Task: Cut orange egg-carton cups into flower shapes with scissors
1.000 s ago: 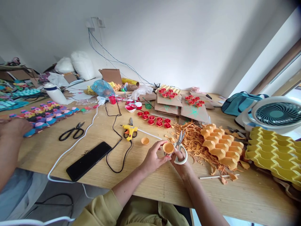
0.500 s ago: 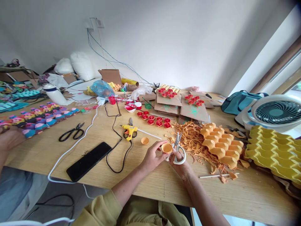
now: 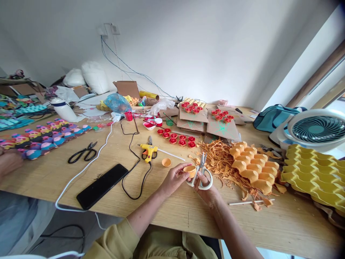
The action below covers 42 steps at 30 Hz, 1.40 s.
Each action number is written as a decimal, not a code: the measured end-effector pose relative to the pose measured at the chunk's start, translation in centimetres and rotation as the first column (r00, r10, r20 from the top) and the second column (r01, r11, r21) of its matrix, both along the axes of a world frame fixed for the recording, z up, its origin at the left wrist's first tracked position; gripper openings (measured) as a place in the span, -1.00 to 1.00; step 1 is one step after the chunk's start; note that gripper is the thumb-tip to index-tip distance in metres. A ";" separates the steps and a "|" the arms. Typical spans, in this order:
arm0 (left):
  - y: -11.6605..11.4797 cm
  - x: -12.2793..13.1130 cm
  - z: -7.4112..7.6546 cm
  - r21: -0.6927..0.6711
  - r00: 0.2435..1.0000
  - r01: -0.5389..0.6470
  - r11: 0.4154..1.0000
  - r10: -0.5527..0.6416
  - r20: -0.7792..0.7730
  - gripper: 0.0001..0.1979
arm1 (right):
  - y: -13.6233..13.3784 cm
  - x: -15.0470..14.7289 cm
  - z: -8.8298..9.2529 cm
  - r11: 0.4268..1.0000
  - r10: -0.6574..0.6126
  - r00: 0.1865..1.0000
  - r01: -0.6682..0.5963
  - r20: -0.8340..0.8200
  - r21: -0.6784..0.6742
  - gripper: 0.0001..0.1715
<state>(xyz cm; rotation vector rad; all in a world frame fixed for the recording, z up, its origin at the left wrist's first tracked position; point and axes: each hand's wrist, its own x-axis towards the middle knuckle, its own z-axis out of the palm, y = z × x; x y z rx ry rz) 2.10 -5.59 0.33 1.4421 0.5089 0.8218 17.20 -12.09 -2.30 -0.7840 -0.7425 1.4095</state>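
Between the thumb and fingers of my left hand (image 3: 175, 180) is a small orange egg-carton cup (image 3: 190, 170), tilted a little. My right hand (image 3: 208, 192) grips white-handled scissors (image 3: 205, 178), their blades pointing up and away from me, slightly parted beside the cup. A second orange cup (image 3: 166, 162) stands on the table to the left of my hands. Just beyond it lies a yellow glue gun (image 3: 148, 152) with a white stick in its rear, over a pair of dark-handled scissors. Orange cuttings (image 3: 215, 158) are heaped to the right of my hands.
Orange egg tray (image 3: 253, 165) and yellow egg trays (image 3: 312, 172) sit right, near a fan (image 3: 318, 127). Red paper roses (image 3: 182, 140) lie ahead by cardboard (image 3: 222, 129). Left are a phone (image 3: 102, 186), black scissors (image 3: 83, 152), cables, painted cartons (image 3: 45, 138) and another person's hand (image 3: 10, 162).
The cup in my left hand has tipped, showing more of its side. The white scissors' handles are spread wider. At far left, the other person's hand has drawn back and lower.
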 end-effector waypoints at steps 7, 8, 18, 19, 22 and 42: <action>0.0 -0.1 -0.1 0.124 0.999 -0.028 0.992 0.033 -0.037 -0.47 | 0.0 -0.2 0.1 1.000 -0.018 1.000 0.017 0.015 0.005 -0.60; -0.1 -0.1 -0.1 0.177 0.997 -0.047 0.983 0.057 -0.053 -0.49 | 0.0 -0.3 0.2 1.000 -0.019 1.000 0.019 0.016 0.005 -0.60; -0.5 -0.3 0.5 0.381 0.990 -0.071 0.922 0.113 -0.089 -0.42 | -0.3 -0.3 0.6 1.000 -0.006 1.000 0.005 0.029 0.009 -0.59; -0.5 -0.3 0.4 0.371 0.990 -0.074 0.926 0.113 -0.085 -0.41 | -0.3 -0.3 0.6 1.000 -0.010 0.999 0.010 0.032 0.014 -0.58; -0.5 -0.4 0.4 0.360 0.990 -0.078 0.930 0.115 -0.081 -0.44 | -0.5 -0.4 0.8 0.997 -0.057 0.997 0.054 0.054 0.054 -0.55; 0.3 -0.9 0.2 0.302 0.990 -0.138 0.943 0.140 0.012 -0.56 | -0.4 -0.3 1.0 0.971 -0.221 0.944 0.188 0.246 0.150 -0.59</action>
